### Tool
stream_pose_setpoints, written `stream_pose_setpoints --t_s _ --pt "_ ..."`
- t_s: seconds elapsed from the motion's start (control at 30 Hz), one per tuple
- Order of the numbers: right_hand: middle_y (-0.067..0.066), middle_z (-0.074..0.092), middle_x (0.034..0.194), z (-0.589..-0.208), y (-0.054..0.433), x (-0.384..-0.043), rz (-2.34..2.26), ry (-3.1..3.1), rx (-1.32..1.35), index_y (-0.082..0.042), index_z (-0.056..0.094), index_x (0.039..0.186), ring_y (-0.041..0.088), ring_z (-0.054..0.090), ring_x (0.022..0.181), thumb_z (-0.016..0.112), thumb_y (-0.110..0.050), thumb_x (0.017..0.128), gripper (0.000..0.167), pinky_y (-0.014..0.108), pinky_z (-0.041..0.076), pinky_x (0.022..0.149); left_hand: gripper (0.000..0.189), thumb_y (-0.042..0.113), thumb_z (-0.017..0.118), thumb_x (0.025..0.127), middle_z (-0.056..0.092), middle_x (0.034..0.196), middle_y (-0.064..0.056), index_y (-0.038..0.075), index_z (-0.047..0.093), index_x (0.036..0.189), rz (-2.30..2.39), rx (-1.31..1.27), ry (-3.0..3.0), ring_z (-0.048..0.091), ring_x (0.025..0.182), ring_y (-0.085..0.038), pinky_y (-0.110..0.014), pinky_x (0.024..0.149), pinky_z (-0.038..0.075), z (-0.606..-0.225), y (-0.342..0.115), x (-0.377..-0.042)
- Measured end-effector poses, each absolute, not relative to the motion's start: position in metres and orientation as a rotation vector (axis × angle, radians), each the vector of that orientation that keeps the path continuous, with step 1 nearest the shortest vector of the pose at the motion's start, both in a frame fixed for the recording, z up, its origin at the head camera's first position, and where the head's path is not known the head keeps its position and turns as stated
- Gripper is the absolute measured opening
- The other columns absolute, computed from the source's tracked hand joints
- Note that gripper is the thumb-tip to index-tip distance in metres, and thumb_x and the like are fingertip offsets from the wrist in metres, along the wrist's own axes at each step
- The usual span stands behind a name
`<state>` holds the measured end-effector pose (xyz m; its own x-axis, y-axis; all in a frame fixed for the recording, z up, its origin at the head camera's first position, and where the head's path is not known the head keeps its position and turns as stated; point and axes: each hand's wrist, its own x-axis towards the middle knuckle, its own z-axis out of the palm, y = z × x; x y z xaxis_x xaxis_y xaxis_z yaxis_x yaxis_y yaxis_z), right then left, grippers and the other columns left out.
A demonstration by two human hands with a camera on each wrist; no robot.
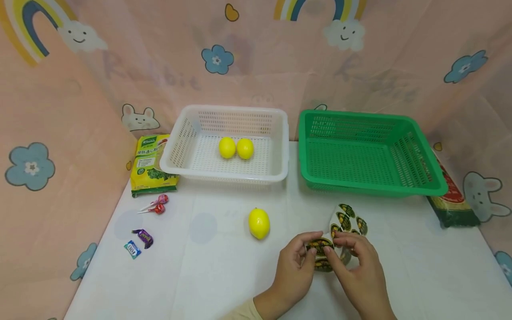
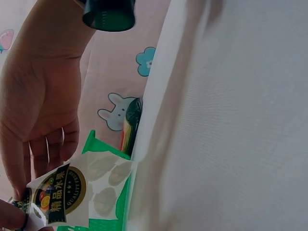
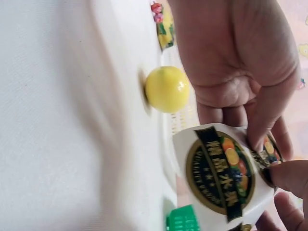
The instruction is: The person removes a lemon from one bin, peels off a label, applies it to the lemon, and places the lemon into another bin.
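A strip of round black-and-gold fruit stickers on white backing is held between both hands, above the front of the table. My left hand pinches its left edge with thumb and fingers. My right hand pinches the strip just to the right, the two thumbs close together. The rest of the strip bends away behind the right hand. In the right wrist view a large sticker faces the camera, with fingertips at the edge of another. A yellow lemon lies on the table to the left of the hands.
Behind stand a white basket with two lemons and a green basket. A yellow packet, lollipops and wrapped candies lie at left. Another packet leans by the green basket's right side.
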<state>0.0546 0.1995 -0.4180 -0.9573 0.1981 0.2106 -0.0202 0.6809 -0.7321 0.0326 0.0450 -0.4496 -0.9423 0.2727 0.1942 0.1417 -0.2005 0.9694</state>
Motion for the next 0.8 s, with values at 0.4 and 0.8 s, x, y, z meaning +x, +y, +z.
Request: stream_pose_setpoints --t_s 0.4,0.8 --pt "0.004 0.078 0.111 -0.4193 0.1935 0.0564 1.006 -2.468 -0.117 -0.004 0.082 0.103 0.01 0.06 0.108 0.095 0.0 0.075 0.031 0.008 0.034 0.098 0.038 -0.011 0.054 0.104 0.069 0.099 -0.024 0.0 0.062 0.139 2.306 0.488 1.942 0.038 0.053 0.003 -0.013 0.049 0.035 -0.4468 0.0446 0.0317" --pt "-0.001 0.08 0.108 -0.423 0.196 0.0588 0.974 -2.457 -0.192 -0.006 0.084 0.096 0.003 0.063 0.109 0.098 -0.006 0.073 0.027 0.003 0.035 0.097 0.043 -0.01 0.058 0.101 0.066 0.138 -0.011 0.007 0.065 0.14 2.248 0.525 2.068 0.063 0.099 -0.009 -0.018 0.073 0.053 -0.4463 0.0464 0.0337"
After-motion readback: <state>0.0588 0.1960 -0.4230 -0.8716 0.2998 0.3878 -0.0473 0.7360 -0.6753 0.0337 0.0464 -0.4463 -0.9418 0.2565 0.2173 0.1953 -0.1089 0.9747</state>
